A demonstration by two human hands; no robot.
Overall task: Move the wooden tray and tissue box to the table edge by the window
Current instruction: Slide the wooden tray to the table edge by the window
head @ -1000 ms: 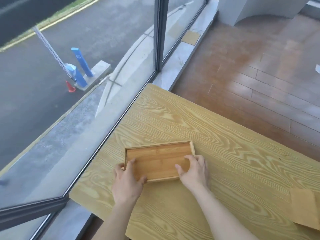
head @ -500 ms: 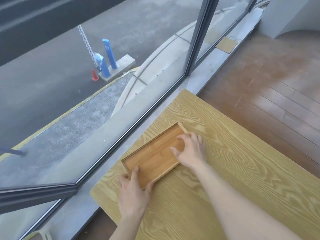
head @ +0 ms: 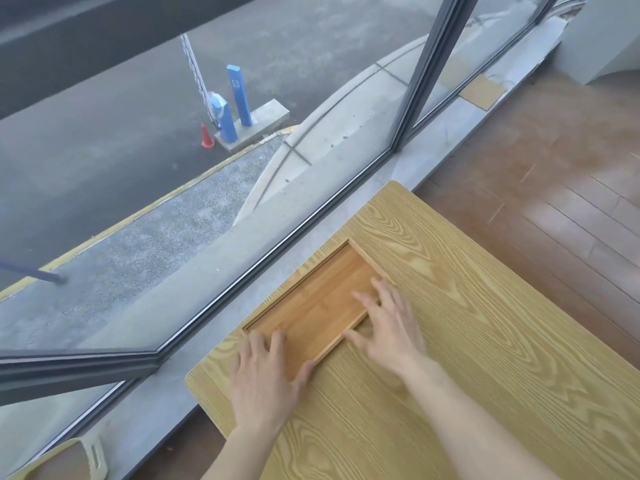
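Note:
The wooden tray (head: 322, 299) is a shallow, empty rectangle lying flat on the light wooden table (head: 467, 341), its long side running along the table edge next to the window. My left hand (head: 266, 379) grips the tray's near short end, fingers inside and thumb on the outer rim. My right hand (head: 388, 323) rests on the tray's right long side, fingers reaching over the rim into it and thumb against the outside. The tissue box is not in view.
A large window (head: 207, 168) with dark frames runs along the table's left side, above a grey sill (head: 194, 386). Brown wooden floor (head: 554, 168) lies beyond the table's far end. Part of a pale chair back (head: 69, 459) shows at the bottom left.
Both hands have slid and turned the tray leftwards until it lies along the window-side edge of the table. My view has swung left too.

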